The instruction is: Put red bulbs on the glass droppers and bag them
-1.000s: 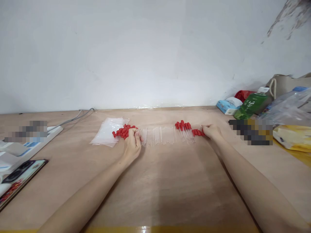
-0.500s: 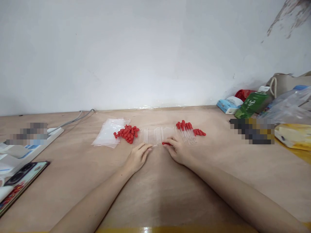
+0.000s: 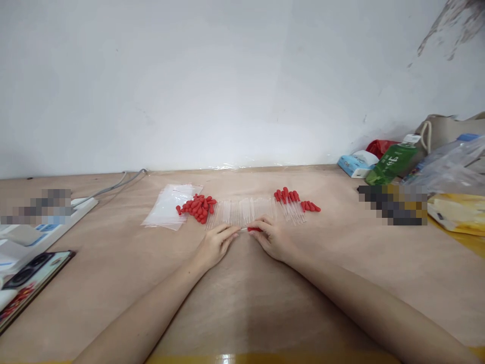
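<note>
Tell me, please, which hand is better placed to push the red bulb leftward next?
Probably the right hand: it pinches the red bulb, while the left hand holds the clear tube.

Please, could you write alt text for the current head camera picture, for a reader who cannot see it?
A person's left hand holds a thin clear tube end to end with a red dropper bulb in the right hand. Behind them on the table, a row of clear tubes lies between a heap of red bulbs and several red-topped droppers.
</note>
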Demonstrator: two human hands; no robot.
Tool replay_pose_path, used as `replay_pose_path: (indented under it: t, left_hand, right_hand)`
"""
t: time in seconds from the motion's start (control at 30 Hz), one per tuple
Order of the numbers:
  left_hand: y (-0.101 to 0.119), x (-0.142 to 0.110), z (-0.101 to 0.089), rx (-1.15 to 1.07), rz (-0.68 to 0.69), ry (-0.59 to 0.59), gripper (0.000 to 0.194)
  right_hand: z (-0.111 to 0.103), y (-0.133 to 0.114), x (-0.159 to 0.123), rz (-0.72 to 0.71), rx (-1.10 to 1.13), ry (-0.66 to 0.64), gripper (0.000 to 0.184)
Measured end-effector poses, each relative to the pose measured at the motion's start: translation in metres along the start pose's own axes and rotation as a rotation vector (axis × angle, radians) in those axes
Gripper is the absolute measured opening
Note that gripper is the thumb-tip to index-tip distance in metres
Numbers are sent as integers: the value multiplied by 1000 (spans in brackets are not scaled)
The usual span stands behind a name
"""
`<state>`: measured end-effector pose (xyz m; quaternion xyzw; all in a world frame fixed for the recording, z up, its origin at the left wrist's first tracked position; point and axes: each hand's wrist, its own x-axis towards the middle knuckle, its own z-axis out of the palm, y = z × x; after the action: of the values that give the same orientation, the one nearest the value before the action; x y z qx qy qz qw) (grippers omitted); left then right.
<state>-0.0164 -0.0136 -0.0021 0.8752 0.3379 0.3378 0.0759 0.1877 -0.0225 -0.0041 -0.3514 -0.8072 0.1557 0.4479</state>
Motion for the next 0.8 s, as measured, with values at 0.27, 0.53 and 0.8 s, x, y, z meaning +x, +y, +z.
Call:
replay_pose_path:
  t: [0.27, 0.53, 0.8]
  left_hand:
    - [-1, -1, -1, 9, 90, 2, 31]
    - [-6, -5, 3, 82, 155, -13, 37]
    - [-8, -6, 8, 229, 230, 19, 39]
  right_hand:
    - [-2, 4, 1, -98, 23, -54, 21]
    - [-4, 4, 0, -203, -32, -39, 20]
    - [-1, 12, -2, -245, -79, -76, 17]
